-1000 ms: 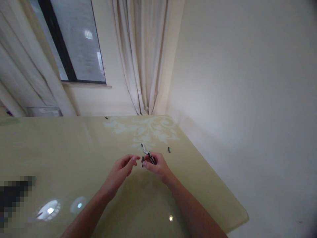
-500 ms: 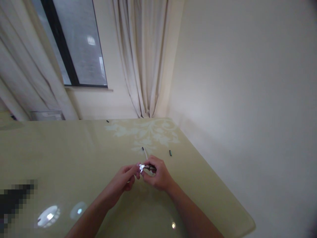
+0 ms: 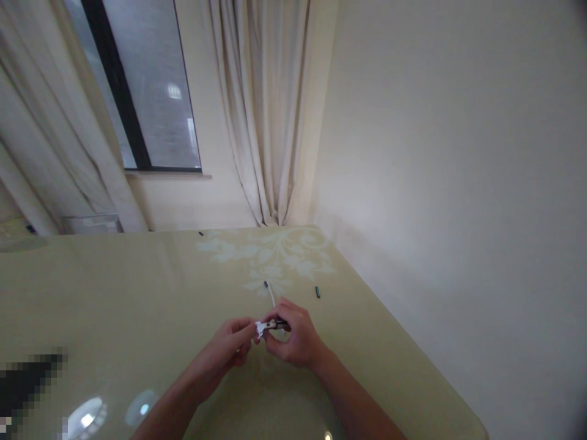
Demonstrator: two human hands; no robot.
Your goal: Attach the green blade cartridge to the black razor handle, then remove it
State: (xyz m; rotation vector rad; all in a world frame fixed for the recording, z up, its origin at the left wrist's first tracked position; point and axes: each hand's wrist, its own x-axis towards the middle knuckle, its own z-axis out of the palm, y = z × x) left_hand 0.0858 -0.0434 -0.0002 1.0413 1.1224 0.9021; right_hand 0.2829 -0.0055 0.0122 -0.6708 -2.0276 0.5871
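Over the table, my two hands meet at a small white and dark piece (image 3: 268, 326) with a flared, shiny white end. My right hand (image 3: 296, 335) is closed round its dark end, thumb below and fingers above. My left hand (image 3: 233, 343) pinches the flared white end between thumb and fingers. Just beyond my right hand, a thin white cable (image 3: 271, 294) with a dark tip stretches away over the tabletop; its near end is hidden behind my fingers. The exact kind of piece is too small to make out.
The glossy yellow-green table (image 3: 114, 293) has a pale floral pattern at its far corner. A small dark stick-shaped piece (image 3: 317, 292) lies beyond my right hand, and another tiny dark piece (image 3: 200, 233) near the far edge. A wall (image 3: 435, 183) borders the right side.
The view has tilted up slightly, so everything sits lower. The white and dark piece has turned a little between my hands, which keep their hold.
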